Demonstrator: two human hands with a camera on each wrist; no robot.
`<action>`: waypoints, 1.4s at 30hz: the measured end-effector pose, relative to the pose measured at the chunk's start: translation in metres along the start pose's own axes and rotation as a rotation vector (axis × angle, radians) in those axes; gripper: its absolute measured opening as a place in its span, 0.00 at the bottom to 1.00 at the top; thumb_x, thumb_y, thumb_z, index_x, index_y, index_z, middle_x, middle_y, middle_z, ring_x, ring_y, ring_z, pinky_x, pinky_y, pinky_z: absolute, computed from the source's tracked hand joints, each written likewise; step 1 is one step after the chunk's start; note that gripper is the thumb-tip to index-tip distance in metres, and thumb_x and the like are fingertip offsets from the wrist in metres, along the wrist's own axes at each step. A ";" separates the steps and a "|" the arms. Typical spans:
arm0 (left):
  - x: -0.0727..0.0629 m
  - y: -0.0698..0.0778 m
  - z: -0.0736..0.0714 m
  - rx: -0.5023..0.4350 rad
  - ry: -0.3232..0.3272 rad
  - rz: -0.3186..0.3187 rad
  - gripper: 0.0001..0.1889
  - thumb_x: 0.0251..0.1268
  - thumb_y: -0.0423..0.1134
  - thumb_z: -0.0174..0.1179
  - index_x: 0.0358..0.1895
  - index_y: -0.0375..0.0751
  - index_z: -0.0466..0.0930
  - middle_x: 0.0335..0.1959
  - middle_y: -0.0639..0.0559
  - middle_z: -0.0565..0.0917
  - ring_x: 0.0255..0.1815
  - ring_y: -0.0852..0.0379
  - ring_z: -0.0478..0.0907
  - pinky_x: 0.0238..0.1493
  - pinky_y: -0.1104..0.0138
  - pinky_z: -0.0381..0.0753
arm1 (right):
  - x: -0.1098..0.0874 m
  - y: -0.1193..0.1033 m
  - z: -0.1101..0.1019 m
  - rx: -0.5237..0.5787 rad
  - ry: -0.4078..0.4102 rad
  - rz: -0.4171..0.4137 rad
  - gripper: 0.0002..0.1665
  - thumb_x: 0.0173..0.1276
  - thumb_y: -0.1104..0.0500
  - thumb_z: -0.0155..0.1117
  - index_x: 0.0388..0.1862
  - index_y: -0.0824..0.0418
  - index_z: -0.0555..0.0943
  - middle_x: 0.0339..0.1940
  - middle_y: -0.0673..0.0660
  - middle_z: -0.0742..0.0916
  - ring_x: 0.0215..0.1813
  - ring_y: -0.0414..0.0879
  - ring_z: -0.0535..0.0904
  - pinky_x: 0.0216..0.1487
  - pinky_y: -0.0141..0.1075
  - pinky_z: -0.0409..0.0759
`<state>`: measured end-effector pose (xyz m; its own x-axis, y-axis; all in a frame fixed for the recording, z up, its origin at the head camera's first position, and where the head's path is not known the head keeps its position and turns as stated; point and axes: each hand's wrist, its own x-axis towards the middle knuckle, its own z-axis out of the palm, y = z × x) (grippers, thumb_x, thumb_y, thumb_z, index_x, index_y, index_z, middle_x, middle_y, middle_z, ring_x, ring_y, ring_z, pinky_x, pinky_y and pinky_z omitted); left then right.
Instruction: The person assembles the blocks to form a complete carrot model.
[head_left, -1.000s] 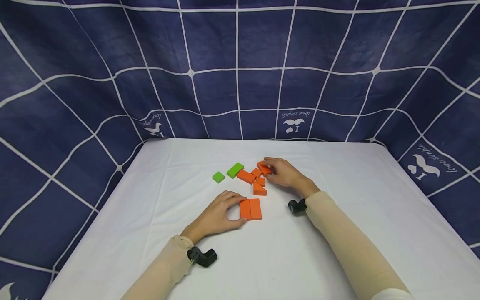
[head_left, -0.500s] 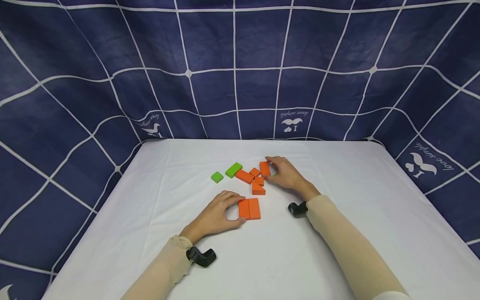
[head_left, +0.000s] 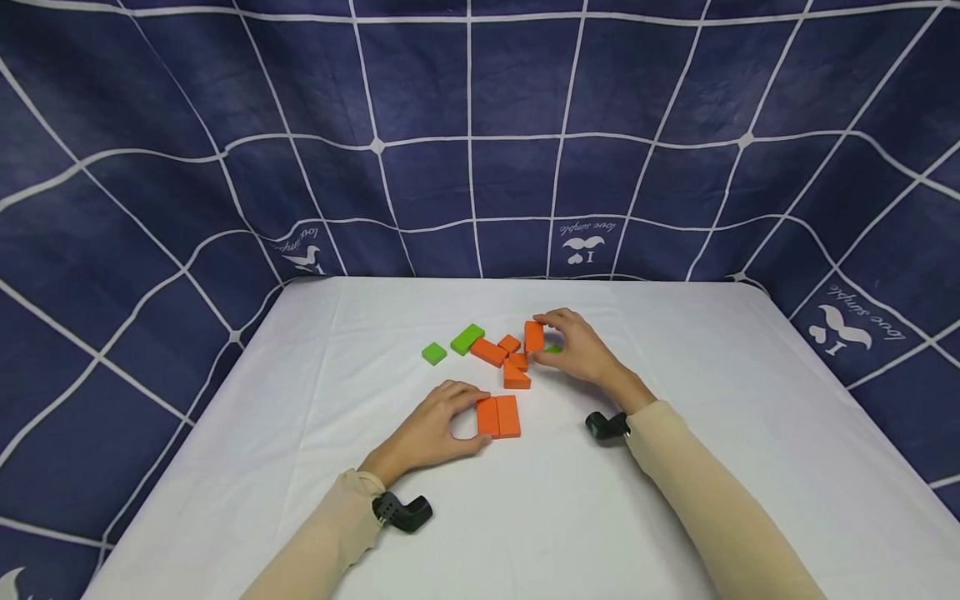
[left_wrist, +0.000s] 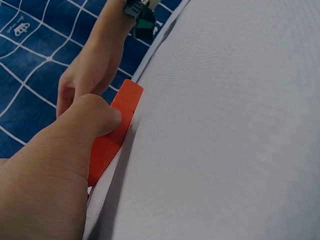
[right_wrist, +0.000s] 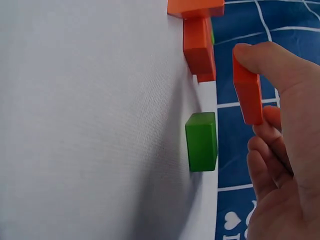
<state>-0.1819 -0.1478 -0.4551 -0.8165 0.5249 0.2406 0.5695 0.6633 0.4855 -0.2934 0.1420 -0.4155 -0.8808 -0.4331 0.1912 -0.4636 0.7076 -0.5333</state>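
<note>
Two flat orange rectangular blocks lie side by side on the white cloth. My left hand (head_left: 429, 427) pinches the left orange block (head_left: 487, 417) by its ends, thumb at the near end and fingers at the far one; the right orange block (head_left: 508, 416) sits flush against it. Farther back, my right hand (head_left: 577, 348) pinches another orange rectangular block (head_left: 534, 336) between thumb and fingers. In the right wrist view this held block (right_wrist: 247, 90) is off the cloth. A green block (right_wrist: 201, 142) stands below it there, mostly hidden by my right hand in the head view.
Left of my right hand lie an orange rectangular block (head_left: 488, 352), two small orange blocks and an orange triangular block (head_left: 516, 377). Beyond them are a green rectangular block (head_left: 467, 339) and a small green block (head_left: 434, 354). A blue checked curtain (head_left: 517, 179) surrounds the table.
My right hand has picked up its orange block, turned it from slanted to nearly straight and drawn it slightly right. A green block behind that hand came into view. My left hand stays put.
</note>
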 end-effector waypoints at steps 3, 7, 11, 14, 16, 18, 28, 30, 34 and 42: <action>0.000 0.000 0.000 0.001 0.011 0.009 0.32 0.62 0.57 0.70 0.68 0.50 0.79 0.63 0.55 0.80 0.66 0.56 0.72 0.70 0.53 0.74 | -0.007 -0.004 -0.003 0.014 -0.004 -0.021 0.40 0.62 0.47 0.77 0.71 0.58 0.77 0.65 0.61 0.79 0.67 0.58 0.74 0.73 0.57 0.71; 0.000 0.000 0.000 0.000 0.017 0.021 0.31 0.62 0.57 0.69 0.67 0.50 0.80 0.62 0.55 0.80 0.65 0.55 0.72 0.69 0.52 0.75 | -0.019 -0.008 -0.005 0.035 -0.013 -0.040 0.39 0.61 0.47 0.79 0.70 0.57 0.79 0.64 0.59 0.79 0.66 0.57 0.74 0.71 0.57 0.72; 0.000 -0.001 0.000 0.006 0.010 0.013 0.32 0.62 0.57 0.70 0.68 0.50 0.79 0.63 0.55 0.80 0.66 0.56 0.72 0.70 0.53 0.74 | -0.031 -0.012 -0.007 0.063 -0.027 -0.054 0.38 0.60 0.48 0.80 0.68 0.55 0.80 0.63 0.57 0.80 0.65 0.56 0.75 0.70 0.56 0.74; 0.000 -0.001 0.000 0.008 0.004 0.005 0.32 0.61 0.57 0.70 0.68 0.50 0.79 0.63 0.55 0.80 0.66 0.56 0.72 0.70 0.53 0.74 | -0.039 -0.016 -0.007 0.088 -0.043 -0.066 0.37 0.59 0.47 0.80 0.66 0.55 0.81 0.62 0.55 0.80 0.65 0.54 0.76 0.69 0.55 0.75; 0.000 -0.001 0.000 0.007 0.002 0.001 0.32 0.61 0.57 0.70 0.68 0.50 0.79 0.63 0.55 0.80 0.66 0.56 0.72 0.70 0.53 0.74 | -0.044 -0.018 -0.005 0.112 -0.056 -0.076 0.36 0.58 0.47 0.81 0.64 0.54 0.82 0.60 0.53 0.81 0.64 0.53 0.77 0.69 0.55 0.75; 0.000 -0.001 0.000 0.009 0.002 0.000 0.32 0.61 0.57 0.70 0.68 0.51 0.79 0.63 0.55 0.80 0.66 0.56 0.72 0.71 0.54 0.74 | -0.049 -0.020 -0.004 0.128 -0.071 -0.087 0.35 0.57 0.46 0.82 0.62 0.53 0.82 0.58 0.51 0.82 0.62 0.52 0.77 0.68 0.54 0.76; 0.001 -0.001 0.001 0.005 0.004 0.008 0.31 0.61 0.56 0.70 0.67 0.50 0.80 0.62 0.55 0.80 0.66 0.55 0.72 0.71 0.53 0.74 | -0.071 -0.027 0.004 0.127 -0.118 -0.115 0.33 0.54 0.42 0.83 0.57 0.47 0.82 0.57 0.45 0.82 0.58 0.44 0.78 0.66 0.50 0.78; 0.001 -0.002 0.001 0.008 0.004 0.007 0.31 0.61 0.56 0.70 0.67 0.49 0.80 0.62 0.55 0.80 0.66 0.56 0.72 0.71 0.53 0.73 | -0.074 -0.027 0.006 0.124 -0.126 -0.121 0.33 0.54 0.41 0.83 0.58 0.47 0.82 0.58 0.46 0.82 0.58 0.43 0.78 0.66 0.50 0.78; 0.001 -0.001 0.000 0.017 0.008 0.009 0.31 0.62 0.56 0.70 0.67 0.49 0.80 0.62 0.56 0.80 0.66 0.56 0.72 0.70 0.54 0.74 | -0.077 -0.026 0.010 0.124 -0.147 -0.131 0.34 0.55 0.40 0.82 0.58 0.46 0.82 0.58 0.45 0.82 0.56 0.42 0.78 0.64 0.48 0.79; 0.002 -0.001 0.000 0.005 -0.001 -0.007 0.31 0.62 0.56 0.69 0.67 0.49 0.79 0.62 0.55 0.80 0.66 0.55 0.72 0.70 0.53 0.74 | -0.077 -0.026 0.019 0.086 -0.181 -0.144 0.35 0.55 0.39 0.81 0.59 0.49 0.84 0.57 0.45 0.82 0.55 0.40 0.78 0.61 0.44 0.81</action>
<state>-0.1834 -0.1473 -0.4551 -0.8205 0.5206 0.2360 0.5639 0.6697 0.4832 -0.2117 0.1463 -0.4318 -0.7709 -0.6248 0.1237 -0.5668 0.5844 -0.5808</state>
